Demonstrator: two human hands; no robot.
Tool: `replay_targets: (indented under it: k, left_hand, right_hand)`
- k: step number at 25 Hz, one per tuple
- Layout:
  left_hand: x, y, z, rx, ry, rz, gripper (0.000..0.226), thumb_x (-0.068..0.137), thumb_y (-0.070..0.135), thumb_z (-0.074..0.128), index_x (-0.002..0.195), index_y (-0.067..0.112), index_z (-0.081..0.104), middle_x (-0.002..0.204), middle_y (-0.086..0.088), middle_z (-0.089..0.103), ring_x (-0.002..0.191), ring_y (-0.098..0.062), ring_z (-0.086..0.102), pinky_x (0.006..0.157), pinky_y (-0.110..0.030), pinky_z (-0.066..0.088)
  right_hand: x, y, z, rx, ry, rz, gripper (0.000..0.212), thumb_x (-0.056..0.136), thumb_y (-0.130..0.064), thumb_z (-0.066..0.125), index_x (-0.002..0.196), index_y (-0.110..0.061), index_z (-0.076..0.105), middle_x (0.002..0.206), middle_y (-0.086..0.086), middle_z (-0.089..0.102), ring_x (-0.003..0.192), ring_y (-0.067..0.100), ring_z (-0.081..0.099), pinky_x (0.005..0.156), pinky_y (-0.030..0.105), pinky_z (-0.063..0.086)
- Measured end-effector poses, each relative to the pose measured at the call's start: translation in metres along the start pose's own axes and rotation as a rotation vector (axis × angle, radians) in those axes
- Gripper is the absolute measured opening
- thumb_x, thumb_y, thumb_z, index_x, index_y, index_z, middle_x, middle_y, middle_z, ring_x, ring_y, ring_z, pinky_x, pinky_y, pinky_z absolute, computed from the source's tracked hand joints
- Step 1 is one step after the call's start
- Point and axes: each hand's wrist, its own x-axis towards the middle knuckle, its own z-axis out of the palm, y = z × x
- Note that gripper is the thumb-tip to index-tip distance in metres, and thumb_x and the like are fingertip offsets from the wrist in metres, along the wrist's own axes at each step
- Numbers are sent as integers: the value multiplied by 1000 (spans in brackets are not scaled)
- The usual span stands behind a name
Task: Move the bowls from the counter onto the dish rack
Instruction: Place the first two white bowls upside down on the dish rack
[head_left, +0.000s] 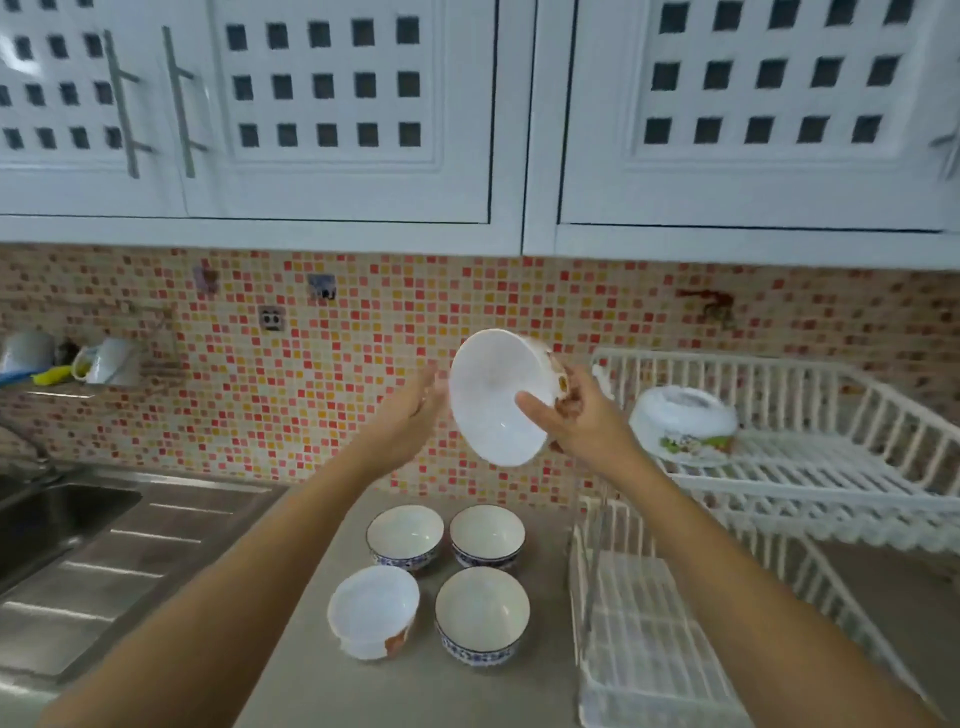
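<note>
Mid-frame, raised: white bowl (496, 397) tipped on edge, inside facing camera. Right hand (576, 415) grips its right rim, thumb inside, fingers behind. Left hand (410, 410) open, fingers extended, at bowl's left rim; contact unclear. Four bowls (441, 582) upright on counter (311, 675), lower centre. One bowl (683, 423) upside down on dish rack (810, 462), right of frame.
</note>
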Motion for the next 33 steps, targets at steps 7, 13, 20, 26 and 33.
replay_targets:
  k: [7, 13, 20, 26, 33]
  left_hand:
    - [69, 122, 37, 398, -87, 545, 82, 87, 17, 58, 150, 32, 8, 158, -3, 22, 127, -25, 49, 102, -37, 43]
    - [112, 155, 107, 316, -159, 601, 66, 83, 17, 62, 141, 19, 32, 122, -6, 57, 78, -16, 55, 68, -21, 46]
    - [143, 144, 168, 284, -330, 417, 71, 74, 32, 77, 129, 22, 34, 136, -6, 46, 98, -19, 48, 82, -31, 42]
    - [141, 138, 195, 394, -357, 419, 96, 67, 29, 83, 143, 17, 25, 147, -5, 27, 132, -25, 34, 106, -36, 36]
    - [143, 133, 208, 639, -401, 429, 91, 60, 35, 87, 130, 12, 33, 132, -11, 32, 111, -29, 52, 93, -34, 47]
  right_hand:
    - [19, -11, -133, -987, 59, -225, 96, 65, -76, 60, 146, -42, 23, 131, -5, 50, 115, 18, 52, 89, 33, 43]
    - [44, 36, -194, -1148, 40, -247, 106, 58, -71, 70, 144, -25, 30, 135, -5, 44, 111, 19, 55, 75, 26, 39]
    - [69, 103, -207, -1270, -109, -255, 107, 58, -61, 77, 143, -19, 28, 136, -3, 41, 108, 21, 57, 79, 33, 50]
    - [74, 128, -218, -1326, -248, -336, 90, 66, -51, 77, 139, -20, 34, 132, -2, 44, 108, 24, 56, 78, 34, 52]
    - [70, 138, -206, -1378, -299, -371, 91, 63, -57, 76, 137, -21, 36, 131, -1, 47, 110, 23, 56, 79, 37, 54]
